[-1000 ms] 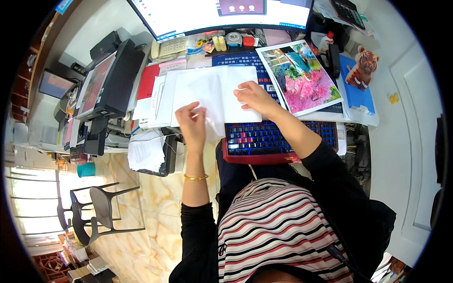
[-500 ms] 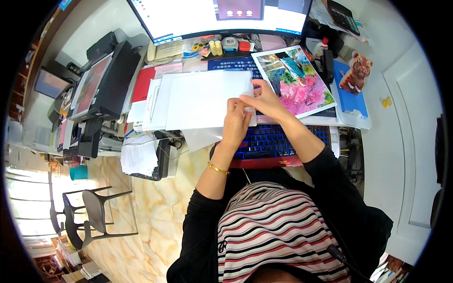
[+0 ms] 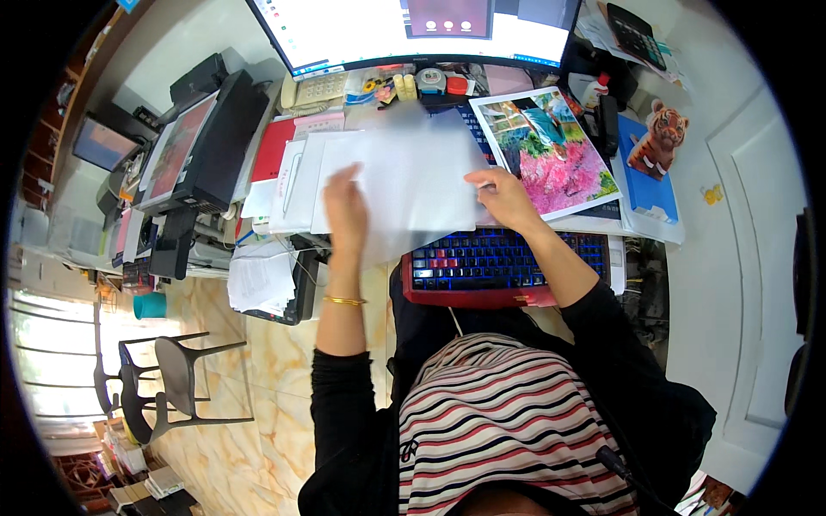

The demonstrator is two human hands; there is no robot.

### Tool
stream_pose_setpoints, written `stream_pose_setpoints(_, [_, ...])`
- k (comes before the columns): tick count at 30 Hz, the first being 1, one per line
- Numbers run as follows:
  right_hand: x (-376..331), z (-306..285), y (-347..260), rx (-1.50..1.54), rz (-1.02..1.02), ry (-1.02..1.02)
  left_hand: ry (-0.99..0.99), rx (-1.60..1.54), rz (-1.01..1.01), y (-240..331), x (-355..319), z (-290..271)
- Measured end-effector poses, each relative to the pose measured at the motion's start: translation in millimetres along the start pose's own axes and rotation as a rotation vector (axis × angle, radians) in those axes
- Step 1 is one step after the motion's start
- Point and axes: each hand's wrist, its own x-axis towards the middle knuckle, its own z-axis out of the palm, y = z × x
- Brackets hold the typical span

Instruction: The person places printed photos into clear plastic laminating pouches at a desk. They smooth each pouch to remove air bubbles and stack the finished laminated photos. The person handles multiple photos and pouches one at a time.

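A translucent whitish sheet [image 3: 413, 176], smeared by motion, spreads over a stack of white paper on the desk. My right hand [image 3: 508, 198] pinches its right edge between thumb and fingers. At the sheet's left side is my left hand [image 3: 346, 211], with a gold bracelet [image 3: 344, 301] on the wrist; its fingers are too blurred to make out. Beneath the left part of the sheet lie white papers [image 3: 297, 185]. A glossy colour print [image 3: 559, 159] with pink blossoms lies just right of my right hand.
Below the sheet stands a red-framed backlit keyboard [image 3: 482, 267]. A monitor [image 3: 413, 34] rises behind the desk, with a telephone [image 3: 323, 89] and a tape measure [image 3: 431, 81] before it. A black printer [image 3: 206, 142] stands left; a tiger figure [image 3: 661, 138] sits right.
My left hand has moved left, away from my right hand, to the sheet's left side. My right hand has shifted slightly right and down. The translucent sheet is now spread out between them, blurred.
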Motion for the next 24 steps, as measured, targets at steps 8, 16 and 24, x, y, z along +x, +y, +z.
stream_pose_setpoints(8, [-0.4, 5.2, -3.4, -0.147, 0.056, 0.154, 0.150, 0.400, -0.593, -146.5, -14.3, -105.9])
stream_pose_setpoints(16, [-16.9, -4.7, -9.0, -0.291, -0.089, 0.168, 0.014, 0.436, -0.709, -178.5, -57.0, -118.6])
stream_pose_setpoints(24, [-66.1, -87.2, -4.8, -0.850, -0.212, 0.147, 0.812, -0.219, 0.244, 128.0, 16.9, -173.6])
